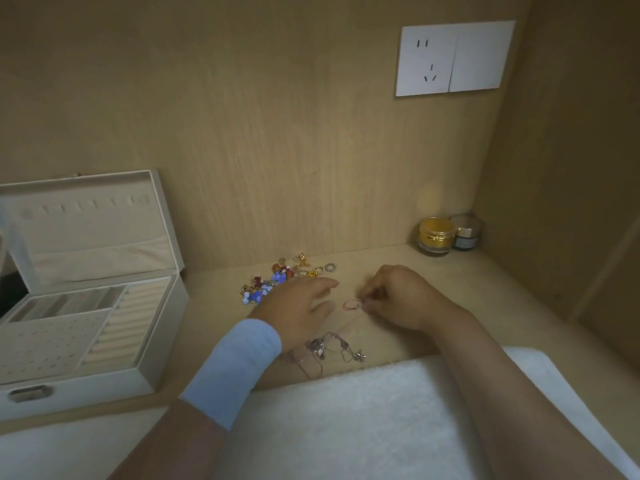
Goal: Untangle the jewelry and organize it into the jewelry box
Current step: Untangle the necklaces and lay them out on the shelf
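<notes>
The right hand [398, 299] pinched a thin reddish chain loop [350, 304] between thumb and curled fingertips, low over the wooden desk [467, 299] and well to the right of the jewelry box [162, 341]. The left hand [298, 304], between that loop and the box, lay palm down with its fingers straight and slightly spread, gripping nothing. Whether it touched the loop could not be told. A light blue wristband [235, 368] wrapped its wrist.

Nearest the camera, a white towel [363, 420] covered the desk's front edge, right of the box's front corner. Just beyond it a tangle of fine chains and pendants [332, 349] lay on the desk, also right of the box and partly hidden by the left wrist.

The box itself stood open at the left with its lid raised. Its cream tray showed ring rolls along the right side, a perforated panel in front and small compartments behind.

Farther back, just right of the box's rear corner, a pile of colourful earrings and rings [284, 277] sat just past the left fingertips. Far right of the box, in the rear corner, a gold jar [435, 235] and a dark jar [465, 233] stood side by side. A white socket plate [453, 58] hung on the wall high above them.
</notes>
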A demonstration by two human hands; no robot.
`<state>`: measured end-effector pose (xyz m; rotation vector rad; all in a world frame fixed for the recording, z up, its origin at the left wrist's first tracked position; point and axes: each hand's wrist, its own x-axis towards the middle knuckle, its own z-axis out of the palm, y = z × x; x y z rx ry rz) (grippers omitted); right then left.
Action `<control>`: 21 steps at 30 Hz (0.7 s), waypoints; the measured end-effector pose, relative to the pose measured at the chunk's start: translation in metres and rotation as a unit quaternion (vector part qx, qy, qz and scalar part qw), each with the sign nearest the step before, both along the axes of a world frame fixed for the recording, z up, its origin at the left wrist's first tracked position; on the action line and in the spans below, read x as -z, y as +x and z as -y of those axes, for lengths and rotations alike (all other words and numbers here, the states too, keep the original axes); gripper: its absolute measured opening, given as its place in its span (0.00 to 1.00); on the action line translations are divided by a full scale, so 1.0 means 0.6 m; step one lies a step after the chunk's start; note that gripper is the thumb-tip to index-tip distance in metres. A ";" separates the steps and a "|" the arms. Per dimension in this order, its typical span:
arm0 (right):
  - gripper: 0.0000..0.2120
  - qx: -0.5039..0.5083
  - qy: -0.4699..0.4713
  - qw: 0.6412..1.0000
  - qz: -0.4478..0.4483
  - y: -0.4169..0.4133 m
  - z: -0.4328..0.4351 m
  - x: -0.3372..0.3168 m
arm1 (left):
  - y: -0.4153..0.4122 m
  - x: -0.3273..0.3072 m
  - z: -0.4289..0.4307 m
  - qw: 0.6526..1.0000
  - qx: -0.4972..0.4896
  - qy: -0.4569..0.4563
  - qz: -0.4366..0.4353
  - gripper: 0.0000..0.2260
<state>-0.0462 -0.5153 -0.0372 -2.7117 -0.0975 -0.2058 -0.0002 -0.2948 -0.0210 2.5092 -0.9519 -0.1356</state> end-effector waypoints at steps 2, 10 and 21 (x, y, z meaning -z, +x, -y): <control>0.03 0.012 0.029 1.000 0.002 0.004 0.004 0.003 | 0.011 0.000 0.032 0.998 -0.006 -0.026 -0.056 0.17; 0.05 0.039 0.451 0.888 0.078 0.022 -0.011 0.000 | 0.023 0.004 0.069 0.918 -0.009 -0.260 -0.299 0.14; 0.07 0.082 0.641 0.758 0.086 0.002 -0.031 -0.031 | 0.041 -0.034 0.030 0.915 0.039 -0.121 -0.382 0.06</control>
